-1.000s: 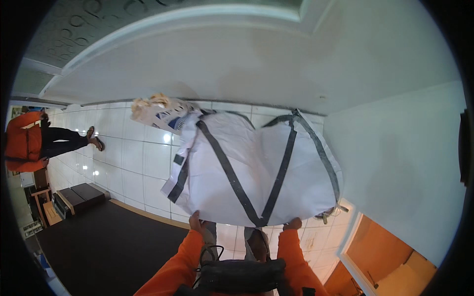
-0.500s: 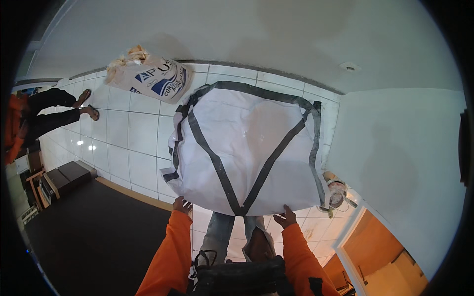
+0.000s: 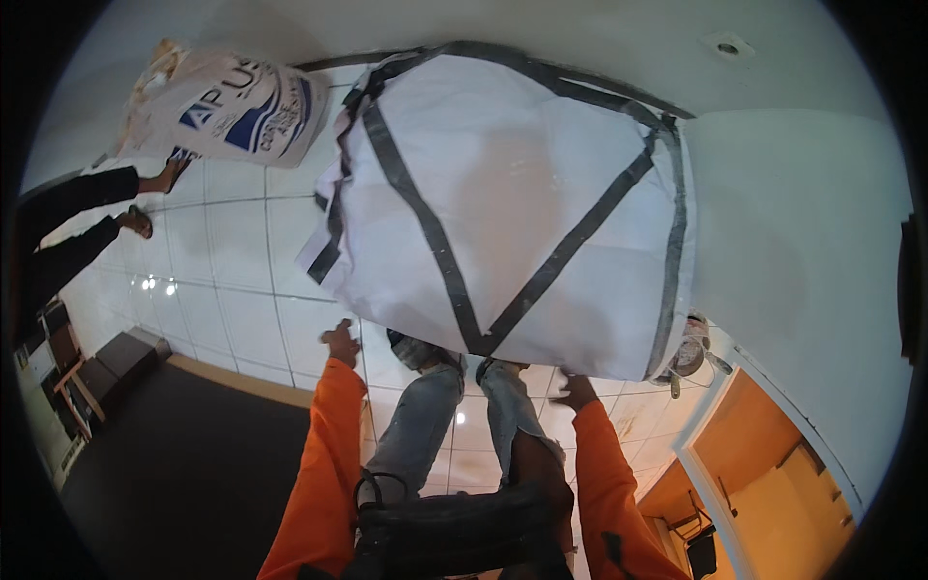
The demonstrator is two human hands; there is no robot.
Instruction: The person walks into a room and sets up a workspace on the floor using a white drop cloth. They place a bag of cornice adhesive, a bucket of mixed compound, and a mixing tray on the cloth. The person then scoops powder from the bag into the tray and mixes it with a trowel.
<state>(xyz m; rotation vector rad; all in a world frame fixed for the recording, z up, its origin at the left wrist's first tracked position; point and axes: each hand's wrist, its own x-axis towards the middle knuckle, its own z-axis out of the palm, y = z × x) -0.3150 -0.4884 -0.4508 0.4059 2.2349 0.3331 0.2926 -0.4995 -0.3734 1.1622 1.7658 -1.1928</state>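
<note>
A large white sheet [image 3: 541, 222] with black bands along its edges and in a V across its middle is spread before my legs. Just off its near left edge, my left hand [image 3: 340, 344] is held with its fingers apart and nothing in it. My right hand [image 3: 577, 391] is at the sheet's near edge, right of my knees, thumb and fingers apart. Whether its fingertips touch the sheet is hard to see. Folds gather along the sheet's left side.
A filled white and blue sack [image 3: 256, 111] stands by the wall at far left, near another person's foot [image 3: 166, 178]. A dark flat surface [image 3: 184, 454] lies at left. A container with tools [image 3: 688, 353] sits by the sheet's right corner, near an orange-lit doorway [image 3: 764, 464].
The sheet appears larger and farther up the view, which has shifted. My left hand has come away from its near left corner. The other person's feet appear closer to the sack.
</note>
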